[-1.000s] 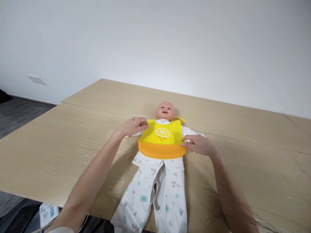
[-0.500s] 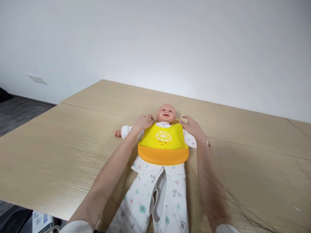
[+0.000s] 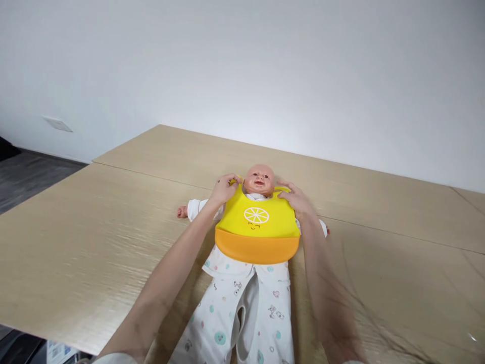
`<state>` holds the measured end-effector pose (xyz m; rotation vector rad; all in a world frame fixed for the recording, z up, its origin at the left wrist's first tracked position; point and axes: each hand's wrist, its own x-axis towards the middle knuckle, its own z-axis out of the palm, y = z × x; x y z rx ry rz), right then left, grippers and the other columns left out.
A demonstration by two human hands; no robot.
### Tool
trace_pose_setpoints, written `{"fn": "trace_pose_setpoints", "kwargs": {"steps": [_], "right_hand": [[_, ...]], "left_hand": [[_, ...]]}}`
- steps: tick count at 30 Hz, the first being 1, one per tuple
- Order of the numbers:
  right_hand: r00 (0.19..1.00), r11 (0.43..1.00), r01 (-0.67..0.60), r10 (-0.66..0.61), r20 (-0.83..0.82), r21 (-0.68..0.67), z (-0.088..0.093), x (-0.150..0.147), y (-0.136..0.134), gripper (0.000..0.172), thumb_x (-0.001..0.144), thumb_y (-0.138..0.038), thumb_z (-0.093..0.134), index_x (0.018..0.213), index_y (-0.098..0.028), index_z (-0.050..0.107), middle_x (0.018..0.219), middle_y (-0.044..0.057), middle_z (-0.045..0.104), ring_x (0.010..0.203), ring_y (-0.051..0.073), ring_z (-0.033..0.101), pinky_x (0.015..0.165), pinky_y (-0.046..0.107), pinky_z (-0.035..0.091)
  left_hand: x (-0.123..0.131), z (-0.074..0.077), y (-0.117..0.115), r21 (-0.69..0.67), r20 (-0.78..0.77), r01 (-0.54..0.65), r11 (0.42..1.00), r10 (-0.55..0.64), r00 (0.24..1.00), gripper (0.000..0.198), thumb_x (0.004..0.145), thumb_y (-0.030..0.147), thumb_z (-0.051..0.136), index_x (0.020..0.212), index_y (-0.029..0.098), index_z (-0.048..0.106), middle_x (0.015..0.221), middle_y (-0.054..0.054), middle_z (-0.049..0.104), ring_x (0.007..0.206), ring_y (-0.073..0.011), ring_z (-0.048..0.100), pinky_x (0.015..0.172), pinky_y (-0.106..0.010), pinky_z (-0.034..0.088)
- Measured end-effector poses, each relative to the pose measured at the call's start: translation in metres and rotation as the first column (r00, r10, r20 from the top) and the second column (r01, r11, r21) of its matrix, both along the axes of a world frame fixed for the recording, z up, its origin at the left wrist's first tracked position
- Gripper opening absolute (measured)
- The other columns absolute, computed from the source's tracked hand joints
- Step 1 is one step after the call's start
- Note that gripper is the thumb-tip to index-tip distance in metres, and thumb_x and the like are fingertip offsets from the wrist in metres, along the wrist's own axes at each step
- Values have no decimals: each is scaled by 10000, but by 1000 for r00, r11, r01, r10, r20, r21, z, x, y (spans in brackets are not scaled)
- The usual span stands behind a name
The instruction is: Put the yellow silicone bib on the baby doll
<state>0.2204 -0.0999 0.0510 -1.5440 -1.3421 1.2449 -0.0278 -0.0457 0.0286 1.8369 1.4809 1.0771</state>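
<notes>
Wooden table point(image 3: 94, 227): one doll point(image 3: 259, 180), one bib point(image 3: 257, 227), two hands gripping.

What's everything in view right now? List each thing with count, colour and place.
baby doll: one, in white patterned pyjamas, on its back at mid table
bib: one, yellow with an orange pocket, on the doll's chest
table: light wood, across the view
wall plate: one, white, low on the left wall
left hand: at the bib's neck strap, beside the doll's head
right hand: at the bib's other neck strap
</notes>
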Motion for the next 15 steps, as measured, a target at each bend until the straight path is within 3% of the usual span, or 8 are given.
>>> {"fn": "trace_pose_setpoints", "kwargs": {"steps": [2,5,10,15], "right_hand": [[985,995,31,-47,-169,-97,2,1,-1,433,752,-145,544,1180,-176,597,915,43,707,745,146,628,692,256,492],[990,992,50,-64,-126,-115,11,1,-6,323,751,-118,532,1040,-147,672,880,41,698,695,122,572,646,232,441],[997,993,80,-77,27,-92,16,3,-9,329,763,-111,528,1044,-131,698,960,62,702,739,130,572,647,234,416],[990,997,81,-81,-116,-6,6,8,-7,313,760,-140,585,1054,-137,695,1072,65,697,888,145,613,755,230,459]], "left_hand": [[3,0,-1,15,-4,-2,1000,2,1000,149,798,154,525,799,181,672,968,-67,756,911,-196,666,858,-305,494],[8,0,-4,62,-8,-49,997,49,999,151,807,123,518,808,183,657,994,-82,742,971,-209,658,920,-335,488],[13,3,-9,126,47,-136,983,131,990,144,828,123,518,872,187,639,1036,-87,711,995,-209,647,931,-344,488],[14,2,-11,130,67,-135,982,128,990,154,845,143,511,942,198,616,1086,-93,697,1018,-216,630,947,-365,483]]}}
